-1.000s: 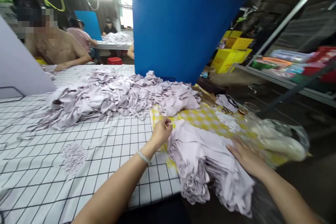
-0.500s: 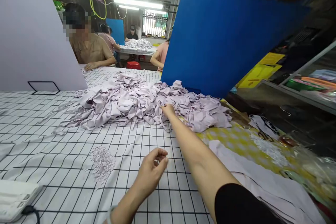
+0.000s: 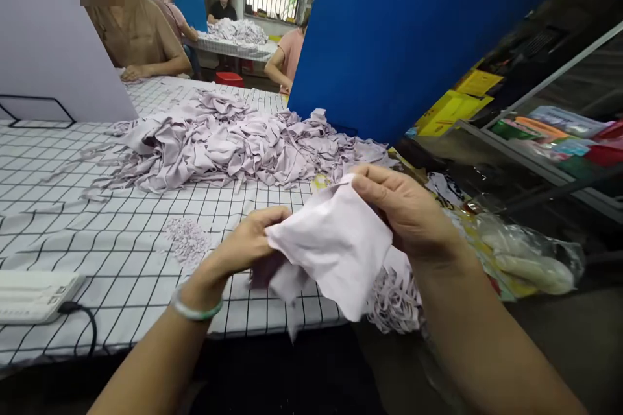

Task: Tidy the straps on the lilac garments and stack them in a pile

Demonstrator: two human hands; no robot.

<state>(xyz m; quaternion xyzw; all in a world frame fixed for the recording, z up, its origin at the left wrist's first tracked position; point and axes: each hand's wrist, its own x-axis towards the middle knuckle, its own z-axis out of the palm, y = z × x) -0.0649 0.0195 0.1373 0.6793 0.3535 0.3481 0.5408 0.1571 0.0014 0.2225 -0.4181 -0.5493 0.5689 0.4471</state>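
Observation:
A pale lilac fabric piece (image 3: 335,240) is stretched between my two hands above the table's front edge. My left hand (image 3: 250,237), with a pale green bangle on its wrist, grips the cloth's left corner. My right hand (image 3: 399,207) pinches its upper right edge between thumb and fingers. The lower part of the cloth hangs down in loose folds. Behind my hands a large heap of similar fabric pieces (image 3: 228,142) spreads over the grid-patterned tablecloth (image 3: 43,207). A small pile of tiny lilac scraps (image 3: 187,240) lies left of my left hand.
A white power strip (image 3: 39,295) with a black cable lies at left. A blue panel (image 3: 389,32) and a pale panel (image 3: 43,32) stand beyond. Looped lilac strips (image 3: 396,298) hang by my right wrist. Co-workers sit behind; a shelf (image 3: 559,142) stands right.
My right hand has come back from the heap, and both hands now hold a fabric piece. My left hand, formerly free, has closed on it. The view has tilted down.

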